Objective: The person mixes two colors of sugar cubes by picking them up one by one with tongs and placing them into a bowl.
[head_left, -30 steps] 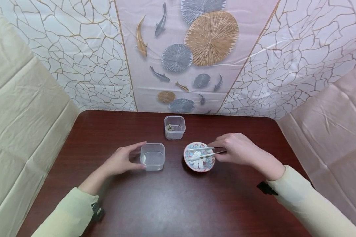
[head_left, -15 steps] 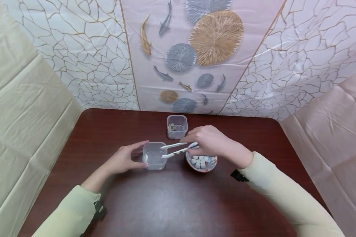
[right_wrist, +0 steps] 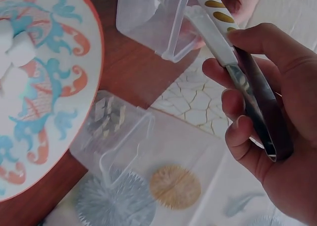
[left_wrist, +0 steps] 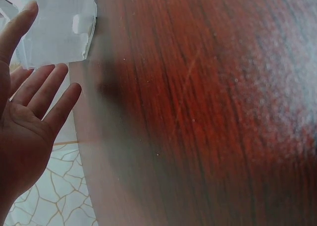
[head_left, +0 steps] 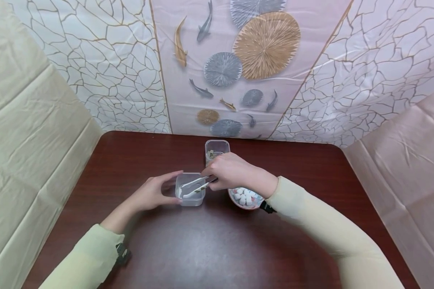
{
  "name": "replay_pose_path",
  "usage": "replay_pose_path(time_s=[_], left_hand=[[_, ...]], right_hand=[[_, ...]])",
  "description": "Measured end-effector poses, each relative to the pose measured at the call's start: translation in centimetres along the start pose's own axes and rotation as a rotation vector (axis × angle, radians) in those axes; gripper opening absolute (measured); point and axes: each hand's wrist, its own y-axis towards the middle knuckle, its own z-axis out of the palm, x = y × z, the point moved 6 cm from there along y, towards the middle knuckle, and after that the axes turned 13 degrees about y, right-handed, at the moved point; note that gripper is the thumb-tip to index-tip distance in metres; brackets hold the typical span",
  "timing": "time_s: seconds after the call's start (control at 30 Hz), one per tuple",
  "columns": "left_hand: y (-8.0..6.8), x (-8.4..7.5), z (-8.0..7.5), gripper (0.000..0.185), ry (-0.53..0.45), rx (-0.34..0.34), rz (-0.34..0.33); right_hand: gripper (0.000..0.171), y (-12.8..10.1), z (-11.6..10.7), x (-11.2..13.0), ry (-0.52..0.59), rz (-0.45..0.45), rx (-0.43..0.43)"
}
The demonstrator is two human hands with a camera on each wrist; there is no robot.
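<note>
Left hand: our left hand [head_left: 150, 196] rests on the dark red-brown wooden counter [head_left: 209, 245], fingers straight and relaxed, thumb and fingertips against the left wall of a small square clear plastic container [head_left: 190, 188]. We judge it steadies the light box so it does not slide; the left wrist view shows the open palm [left_wrist: 25, 132] beside that box [left_wrist: 54, 28].

Right hand: our right hand [head_left: 231, 171] reaches across toward the left hand, fingers curled round a pair of white tongs with gold ovals and a dark metal spring end [head_left: 195, 187]. The right wrist view shows the fingers [right_wrist: 247, 137] squeezing the tongs [right_wrist: 233, 57] near the spring end, probably for fine control of the tips.

Tongs' tips: they dip into the steadied container, arms close together. Whether they hold anything we cannot tell.

Bowl: a round ceramic bowl with red rim and blue-and-orange pattern [head_left: 235, 198] sits under our right wrist, holding small white cubes [head_left: 244, 198].

Second container: another small clear plastic box [head_left: 214, 146], with a few pale scraps inside, stands just beyond the right hand.
</note>
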Motion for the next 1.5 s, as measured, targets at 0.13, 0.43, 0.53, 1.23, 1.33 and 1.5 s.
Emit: replay_pose_path(time_s=[0.13, 0.43, 0.53, 1.23, 1.33, 1.5], left_hand=[[0.1, -0.1, 0.0, 0.091, 0.004, 0.004, -0.002], [0.2, -0.4, 0.1, 0.091, -0.002, 0.002, 0.012], [0.2, -0.4, 0.0, 0.091, 0.000, 0.004, 0.010], [0.0, -0.1, 0.1, 0.091, -0.009, 0.005, 0.007], [0.0, -0.1, 0.1, 0.091, -0.007, 0.002, 0.004], [-0.1, 0.0, 0.1, 0.092, -0.009, 0.004, -0.001]], right_hand=[[0.015, 1.0, 0.7, 0.2, -0.047, -0.009, 0.046], [0.010, 2.7, 2.3, 0.4, -0.130, 0.011, 0.106], [0.011, 3.1, 2.8, 0.5, -0.132, 0.013, 0.110], [0.007, 2.6, 2.6, 0.1, -0.151, 0.027, 0.053], [0.008, 2.3, 2.1, 0.0, -0.137, 0.018, 0.027], [0.006, 1.1, 1.0, -0.1, -0.078, 0.006, -0.014]])
